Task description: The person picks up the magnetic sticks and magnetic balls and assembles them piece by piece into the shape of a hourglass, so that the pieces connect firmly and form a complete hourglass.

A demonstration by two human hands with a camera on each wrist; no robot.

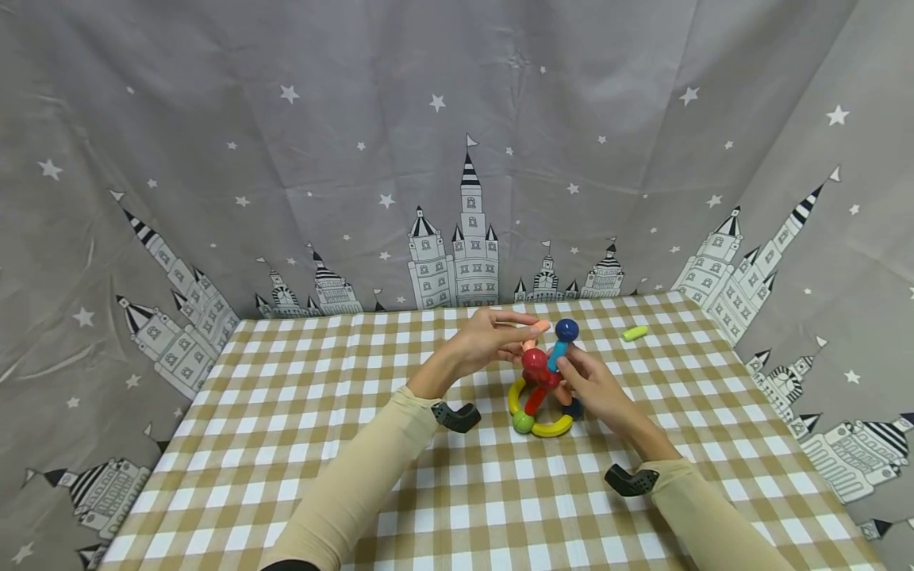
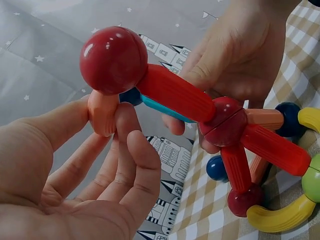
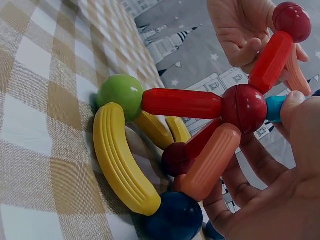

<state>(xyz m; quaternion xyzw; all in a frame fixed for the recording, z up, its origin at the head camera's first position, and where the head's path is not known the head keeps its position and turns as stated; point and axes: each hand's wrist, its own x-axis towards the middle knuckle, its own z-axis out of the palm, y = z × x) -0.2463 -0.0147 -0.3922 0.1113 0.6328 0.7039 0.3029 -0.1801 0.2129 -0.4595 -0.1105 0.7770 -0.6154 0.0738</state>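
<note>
A ball-and-stick building toy stands on the table, its base a ring of yellow curved sticks (image 1: 553, 427) joined by balls, one a green ball (image 1: 524, 421). Red and orange sticks rise from this ring to a central red ball (image 3: 245, 108). From there one red stick (image 2: 175, 94) leads to an upper red ball (image 2: 114, 60). My left hand (image 1: 485, 341) pinches an orange stick (image 2: 103, 115) between thumb and fingertips, its end right at that upper ball. With thumb and fingers, my right hand (image 1: 600, 388) grips a light blue stick (image 1: 558, 355) topped by a dark blue ball (image 1: 567, 330).
Apart from the toy, a lime green stick (image 1: 635, 333) lies toward the back right of the table. A checked brown and white cloth (image 1: 286, 412) covers the table. Behind it hangs a grey curtain (image 1: 343, 103) printed with castles and stars.
</note>
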